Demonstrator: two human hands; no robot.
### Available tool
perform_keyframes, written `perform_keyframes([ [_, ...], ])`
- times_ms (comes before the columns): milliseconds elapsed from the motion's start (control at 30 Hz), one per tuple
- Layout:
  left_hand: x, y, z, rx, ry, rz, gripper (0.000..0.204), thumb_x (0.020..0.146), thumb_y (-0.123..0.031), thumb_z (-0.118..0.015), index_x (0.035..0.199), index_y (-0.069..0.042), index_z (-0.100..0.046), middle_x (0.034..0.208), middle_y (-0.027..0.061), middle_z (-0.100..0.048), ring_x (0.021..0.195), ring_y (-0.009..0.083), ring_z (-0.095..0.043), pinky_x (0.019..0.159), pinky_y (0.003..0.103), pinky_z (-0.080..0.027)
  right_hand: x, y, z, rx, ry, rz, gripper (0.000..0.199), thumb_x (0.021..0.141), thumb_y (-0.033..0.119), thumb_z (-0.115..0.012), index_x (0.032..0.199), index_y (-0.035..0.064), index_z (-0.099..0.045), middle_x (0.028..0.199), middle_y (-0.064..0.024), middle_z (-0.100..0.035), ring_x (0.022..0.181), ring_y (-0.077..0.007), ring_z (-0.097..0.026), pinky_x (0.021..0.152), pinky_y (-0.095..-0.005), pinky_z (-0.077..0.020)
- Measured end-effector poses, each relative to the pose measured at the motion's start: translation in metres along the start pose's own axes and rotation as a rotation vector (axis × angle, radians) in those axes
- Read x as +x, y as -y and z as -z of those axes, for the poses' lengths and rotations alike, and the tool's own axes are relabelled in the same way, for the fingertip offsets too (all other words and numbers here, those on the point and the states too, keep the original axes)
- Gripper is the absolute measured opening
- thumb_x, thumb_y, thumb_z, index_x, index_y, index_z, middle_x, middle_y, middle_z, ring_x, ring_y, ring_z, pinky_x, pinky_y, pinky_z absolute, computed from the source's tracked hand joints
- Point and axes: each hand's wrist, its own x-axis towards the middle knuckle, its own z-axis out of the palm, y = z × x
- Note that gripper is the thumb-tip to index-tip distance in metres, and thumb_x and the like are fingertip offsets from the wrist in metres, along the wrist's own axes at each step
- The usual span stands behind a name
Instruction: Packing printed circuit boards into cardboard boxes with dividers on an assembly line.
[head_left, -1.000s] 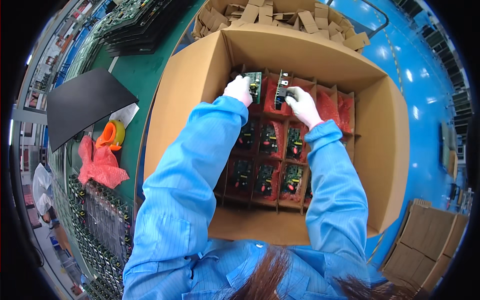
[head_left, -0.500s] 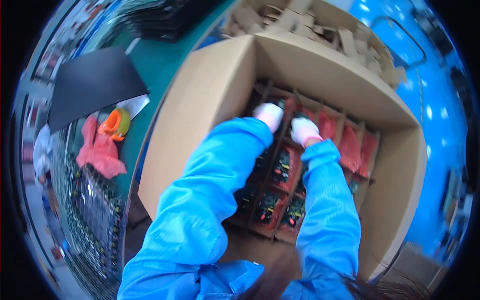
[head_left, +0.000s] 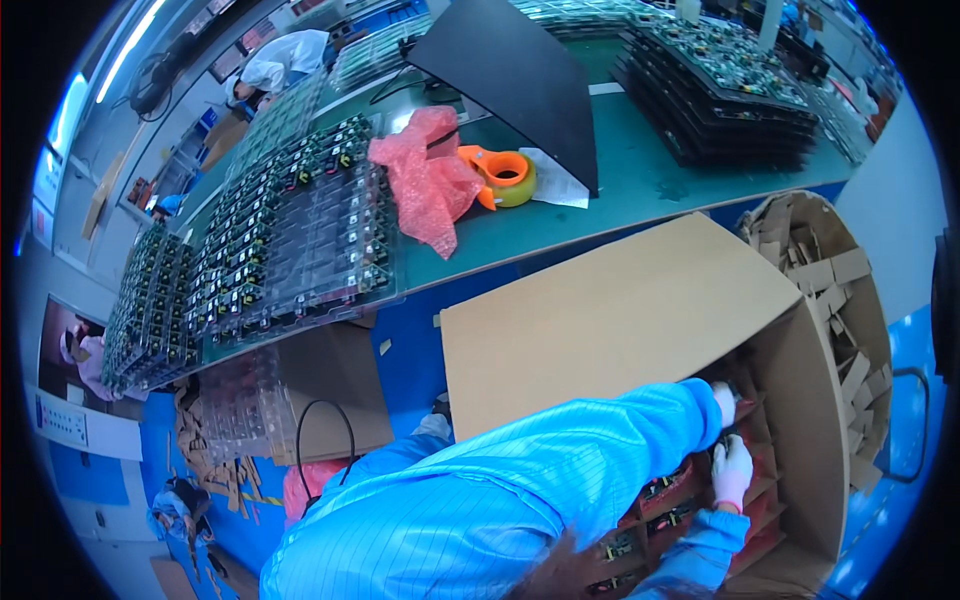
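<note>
I see the carton (head_left: 812,440) crowding the right-hand part of the view, its broad flap (head_left: 620,320) spread toward the workbench (head_left: 640,205). Between flap and bench edge runs a narrow strip of blue floor (head_left: 405,345). Both gloved hands are down inside, close together, near the far wall; room for the wrists opens upward, through the carton's mouth. A tub (head_left: 885,400) of cardboard scraps (head_left: 830,290) stands just outside that wall.

The right hand (head_left: 732,470) has its fingers bent, with something dark by the tips; I can't tell whether it grips it. The left hand (head_left: 724,403) lies largely behind its own blue sleeve (head_left: 610,430), so I can't tell whether it is clenched, loose or grasping.

The circuit boards (head_left: 670,519) sit in the carton's compartments, below and to the left of the right hand, with red wrap (head_left: 763,465) beside that hand. The person's arms cover many compartments; dark hair (head_left: 550,575) blurs over the nearest part, and the lower edge of the view cuts the carton off.

On the bench, pink bubble wrap (head_left: 430,185) touches an orange tape dispenser (head_left: 490,165), both near the front edge.
</note>
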Motion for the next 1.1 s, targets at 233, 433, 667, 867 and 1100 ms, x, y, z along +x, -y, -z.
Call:
perform_keyframes([
  [233, -0.002, 0.013, 0.015, 0.068, 0.207, -0.294, 0.028, 0.080, -0.024, -0.051, 0.097, -0.007, -0.064, 0.089, 0.0111, -0.062, 0.075, 0.0255, -0.057, 0.058, 0.046, -0.045, -0.031, 0.008, 0.024, 0.158, -0.207, 0.171, 0.027, 0.079, 0.011, -0.056, 0.103, 0.0007, -0.056, 0.091, -0.0170, -0.061, 0.080, -0.0332, -0.058, 0.072, -0.0370, -0.0459],
  [433, -0.089, 0.030, 0.146, 0.204, 0.358, -0.448, 0.027, 0.079, -0.023, -0.052, 0.099, -0.010, -0.064, 0.092, 0.0063, -0.062, 0.078, 0.0275, -0.057, 0.060, 0.050, -0.047, -0.062, 0.037, 0.072, 0.135, -0.168, 0.227, 0.027, 0.078, 0.008, -0.055, 0.103, -0.0017, -0.056, 0.088, -0.0163, -0.063, 0.073, -0.0298, -0.057, 0.067, -0.0341, -0.0448],
  [667, -0.127, 0.091, 0.290, 0.021, -0.095, -0.661, 0.020, 0.075, -0.012, -0.055, 0.091, -0.010, -0.065, 0.085, 0.0081, -0.064, 0.071, 0.0276, -0.058, 0.056, 0.045, -0.049, -0.053, 0.154, 0.156, 0.381, -0.175, 0.280, 0.018, 0.080, 0.004, -0.052, 0.096, -0.0032, -0.057, 0.079, -0.0117, -0.061, 0.065, -0.0171, -0.051, 0.063, -0.0277, -0.0426],
  [867, -0.378, 0.399, 0.308, 0.084, -0.504, -0.276, 0.008, 0.073, -0.008, -0.058, 0.081, -0.008, -0.061, 0.075, 0.0098, -0.060, 0.068, 0.0263, -0.059, 0.057, 0.037, -0.051, -0.048, 0.357, 0.177, 0.634, -0.153, 0.512, 0.014, 0.083, 0.002, -0.048, 0.091, -0.0043, -0.057, 0.075, -0.0073, -0.058, 0.064, -0.0126, -0.050, 0.061, -0.0237, -0.0425],
  [1100, -0.564, 0.684, 0.203, 0.273, -0.374, 0.397, 0.011, 0.070, -0.014, -0.054, 0.075, -0.008, -0.062, 0.080, 0.0137, -0.061, 0.063, 0.0307, -0.059, 0.054, 0.041, -0.049, -0.003, 0.629, 0.069, 0.643, 0.156, 0.974, 0.013, 0.080, 0.006, -0.054, 0.087, -0.0022, -0.061, 0.074, -0.0056, -0.061, 0.066, -0.0137, -0.052, 0.063, -0.0244, -0.0425],
])
